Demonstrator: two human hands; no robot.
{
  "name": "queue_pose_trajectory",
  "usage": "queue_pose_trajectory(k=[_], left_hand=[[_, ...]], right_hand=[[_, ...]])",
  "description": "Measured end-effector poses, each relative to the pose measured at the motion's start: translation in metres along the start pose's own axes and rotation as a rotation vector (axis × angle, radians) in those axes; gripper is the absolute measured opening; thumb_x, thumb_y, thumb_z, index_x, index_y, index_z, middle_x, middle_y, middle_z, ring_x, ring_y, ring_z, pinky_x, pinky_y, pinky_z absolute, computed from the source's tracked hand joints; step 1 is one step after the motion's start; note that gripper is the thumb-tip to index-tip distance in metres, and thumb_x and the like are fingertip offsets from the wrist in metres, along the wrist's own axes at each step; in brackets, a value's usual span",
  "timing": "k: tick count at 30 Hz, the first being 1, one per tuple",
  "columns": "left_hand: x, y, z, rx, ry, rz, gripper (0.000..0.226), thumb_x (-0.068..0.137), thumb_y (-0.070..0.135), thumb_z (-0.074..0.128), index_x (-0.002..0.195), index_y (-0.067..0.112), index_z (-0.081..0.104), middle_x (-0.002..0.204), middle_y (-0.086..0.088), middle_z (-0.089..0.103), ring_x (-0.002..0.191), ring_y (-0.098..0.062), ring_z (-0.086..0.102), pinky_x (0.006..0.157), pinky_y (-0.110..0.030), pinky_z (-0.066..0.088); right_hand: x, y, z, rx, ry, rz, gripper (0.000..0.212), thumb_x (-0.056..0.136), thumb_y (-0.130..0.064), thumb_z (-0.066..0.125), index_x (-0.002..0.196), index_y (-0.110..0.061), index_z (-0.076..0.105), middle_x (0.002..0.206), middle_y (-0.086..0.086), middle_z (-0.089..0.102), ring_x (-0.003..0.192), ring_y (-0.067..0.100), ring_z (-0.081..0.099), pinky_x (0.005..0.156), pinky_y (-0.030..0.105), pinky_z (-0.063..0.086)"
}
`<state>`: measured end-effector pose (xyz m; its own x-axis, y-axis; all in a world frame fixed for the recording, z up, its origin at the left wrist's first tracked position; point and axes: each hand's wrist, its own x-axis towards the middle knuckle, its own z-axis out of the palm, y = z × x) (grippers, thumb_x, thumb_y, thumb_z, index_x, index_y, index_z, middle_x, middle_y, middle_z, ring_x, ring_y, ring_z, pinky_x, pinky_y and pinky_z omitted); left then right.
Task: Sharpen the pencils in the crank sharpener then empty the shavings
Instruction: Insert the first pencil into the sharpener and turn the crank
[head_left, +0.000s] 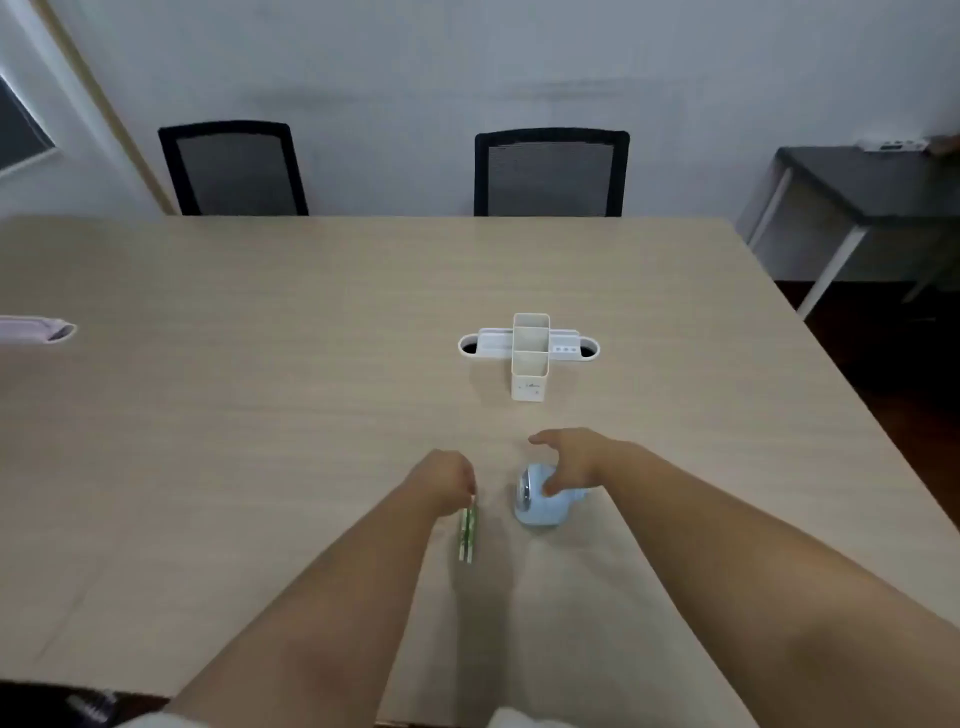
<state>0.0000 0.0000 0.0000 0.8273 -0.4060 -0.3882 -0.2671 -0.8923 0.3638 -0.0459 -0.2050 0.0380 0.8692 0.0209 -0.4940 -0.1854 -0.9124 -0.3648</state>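
Left hand closed on green pencils, shafts trailing back from fingers. Right hand spread, thumb and fingertips touching pale blue sharpener, just right of pencils. White desk organizer beyond fingertips, apart. Bare table wide leftward; right edge nearer.

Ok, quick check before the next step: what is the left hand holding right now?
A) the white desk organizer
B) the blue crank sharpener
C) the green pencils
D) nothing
C: the left hand is closed around one end of the green pencils, whose other ends point back toward the person, while the right hand rests on the blue crank sharpener.
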Motion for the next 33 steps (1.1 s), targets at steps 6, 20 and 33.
queue_pose_trajectory(k=[6, 20, 33], left_hand=[[-0.002, -0.003, 0.032, 0.102, 0.062, -0.079, 0.021, 0.078, 0.019, 0.058, 0.093, 0.015, 0.072, 0.103, -0.007, 0.067, 0.100, -0.027, 0.063, 0.082, -0.034, 0.053], [-0.011, -0.016, 0.070, 0.021, 0.080, -0.208, 0.024, 0.078, 0.033, 0.061, 0.096, 0.018, 0.068, 0.108, -0.006, 0.050, 0.099, -0.027, 0.056, 0.078, -0.036, 0.050], [-0.014, -0.018, 0.080, -0.062, 0.233, -0.192, 0.021, 0.067, 0.037, 0.067, 0.078, 0.021, 0.073, 0.113, 0.009, 0.047, 0.106, -0.020, 0.043, 0.084, -0.034, 0.049]], right_hand=[[0.006, 0.005, 0.015, 0.044, -0.017, -0.002, 0.082, 0.071, -0.027, 0.075, 0.141, -0.026, 0.033, 0.142, 0.006, 0.044, 0.128, 0.025, 0.043, 0.102, 0.032, 0.038], [0.014, 0.023, 0.030, 0.065, -0.027, -0.026, 0.083, 0.067, -0.028, 0.077, 0.138, -0.023, 0.036, 0.136, 0.007, 0.048, 0.122, 0.026, 0.046, 0.101, 0.035, 0.040], [0.020, 0.033, 0.047, 0.061, 0.037, -0.074, 0.085, 0.062, -0.035, 0.076, 0.137, -0.031, 0.034, 0.123, 0.010, 0.052, 0.113, 0.028, 0.047, 0.093, 0.036, 0.043]])
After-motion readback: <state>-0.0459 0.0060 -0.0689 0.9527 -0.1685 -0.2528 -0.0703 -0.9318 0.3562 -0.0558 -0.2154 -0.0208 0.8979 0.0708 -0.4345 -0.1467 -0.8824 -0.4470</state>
